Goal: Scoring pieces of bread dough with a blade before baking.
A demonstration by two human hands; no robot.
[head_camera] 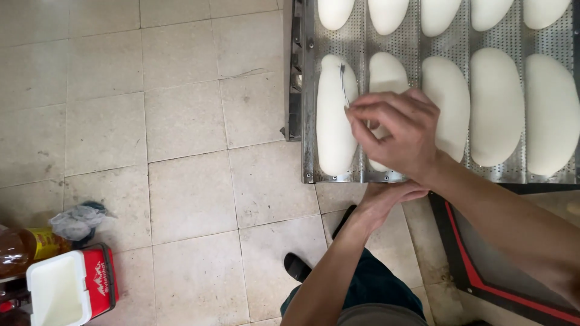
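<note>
Pale dough loaf (334, 118) lies in perforated tray (362, 42) channel; right hand (396, 133) pinches thin scoring blade (344, 84) at its top, left hand (386, 199), fingers loosely curled, braces tray's near edge.

The right hand (396, 136) covers much of one dough loaf (386, 75), and the thin blade (343, 84) it pinches is too small to see well. The top row of loaves (386, 13) is cut off by the picture's edge. The bottle (18, 250) and red box (69, 287) run off the left and bottom edges.
</note>
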